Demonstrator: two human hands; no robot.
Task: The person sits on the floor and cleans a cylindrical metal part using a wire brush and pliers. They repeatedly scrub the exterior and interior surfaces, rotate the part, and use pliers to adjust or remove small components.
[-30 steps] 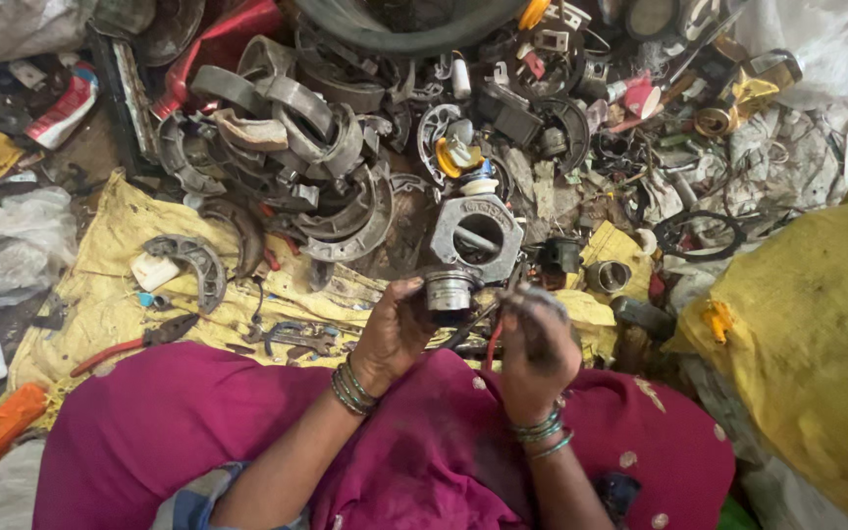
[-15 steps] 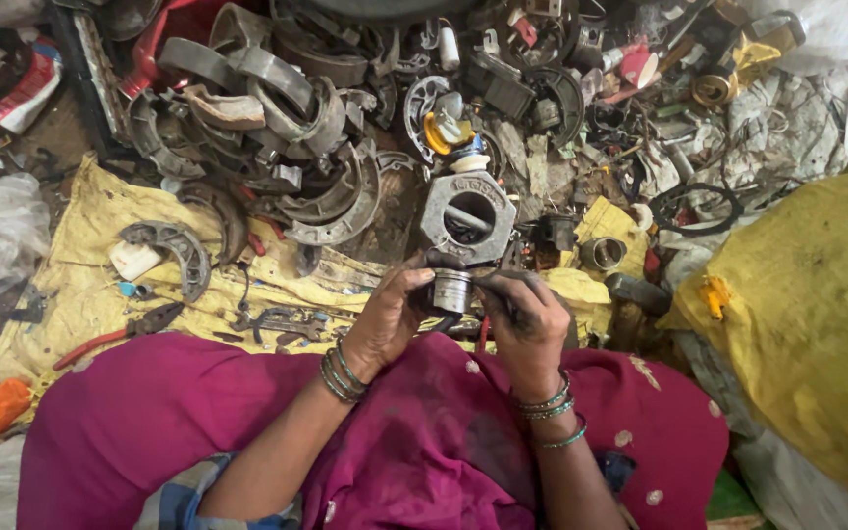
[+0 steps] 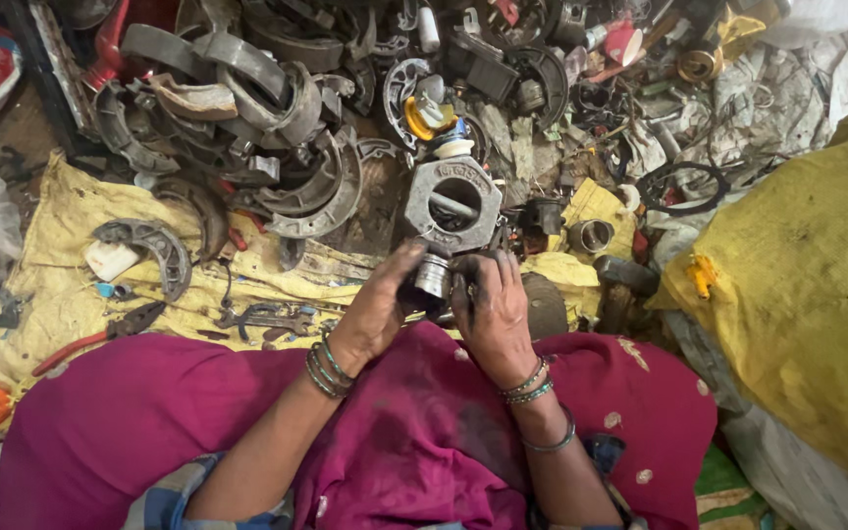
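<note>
Both hands are gripping a metal casting (image 3: 454, 204) over the lap — left hand (image 3: 377, 312) curling closed around its short cylinder end (image 3: 432, 276), right hand (image 3: 491, 306) wrapping the other side, steadying it above the yellow sack (image 3: 71, 285) and scrap pile (image 3: 277, 108).
</note>
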